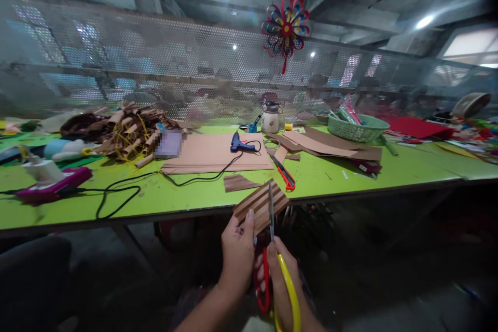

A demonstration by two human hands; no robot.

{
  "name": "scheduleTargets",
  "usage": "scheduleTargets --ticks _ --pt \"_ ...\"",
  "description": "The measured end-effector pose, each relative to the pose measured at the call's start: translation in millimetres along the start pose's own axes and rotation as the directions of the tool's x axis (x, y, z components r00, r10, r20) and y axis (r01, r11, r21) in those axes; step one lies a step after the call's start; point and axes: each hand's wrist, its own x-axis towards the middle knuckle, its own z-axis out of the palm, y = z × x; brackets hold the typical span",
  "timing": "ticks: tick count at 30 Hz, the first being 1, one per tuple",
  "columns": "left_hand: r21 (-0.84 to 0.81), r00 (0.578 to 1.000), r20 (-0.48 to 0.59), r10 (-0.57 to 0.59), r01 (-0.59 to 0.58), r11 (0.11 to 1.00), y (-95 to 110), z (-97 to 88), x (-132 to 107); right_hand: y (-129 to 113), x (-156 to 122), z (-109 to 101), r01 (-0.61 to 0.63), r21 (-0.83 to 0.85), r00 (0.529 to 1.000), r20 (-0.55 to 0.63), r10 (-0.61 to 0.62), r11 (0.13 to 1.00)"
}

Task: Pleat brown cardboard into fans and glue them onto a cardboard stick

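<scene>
My left hand [239, 249] pinches a brown striped piece of cardboard [252, 205] between thumb and fingers, just in front of the table edge. In my right hand [282, 270] is a pair of scissors [290, 290] with one red and one yellow handle. Their blades point away from me and lie across the striped cardboard, right of my left thumb. Whether the blades are cutting into it I cannot tell. Another striped offcut [239, 183] lies on the table just beyond. A box cutter [284, 172] with an orange-red handle rests close by.
A blue glue gun [241, 143] lies on stacked brown cardboard sheets [198, 153]; its black cord trails left. Rolled brown pieces [130, 132] are heaped at left, near a purple power strip [54, 185]. A jar [270, 119], a green basket [358, 127] and more sheets [319, 142] stand behind.
</scene>
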Motion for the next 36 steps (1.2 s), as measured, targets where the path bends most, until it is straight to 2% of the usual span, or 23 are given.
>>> scheduleTargets --ticks 8,14,21,30,36 --pt "-0.019 1.000 0.014 -0.004 0.004 1.000 -2 1.6 -3 -8 -1 2 0.003 -0.008 1.000 -0.005 -0.003 1.000" --pt "-0.018 0.998 0.026 -0.055 0.055 0.998 -3 1.5 -8 -14 -2 4 0.004 -0.015 1.000 -0.028 -0.005 1.000" --pt "-0.017 0.992 0.036 -0.119 0.120 0.993 -4 1.5 -11 -14 -1 3 0.004 -0.032 1.000 -0.024 -0.005 0.999" --pt "-0.048 0.996 0.010 -0.084 0.084 0.995 -9 1.0 -10 -10 -1 4 0.003 -0.069 0.999 -0.048 -0.006 0.998" --pt "-0.050 0.986 0.051 -0.160 0.163 0.985 -10 -0.3 -11 -6 2 2 0.033 -0.084 0.998 -0.043 -0.037 0.996"
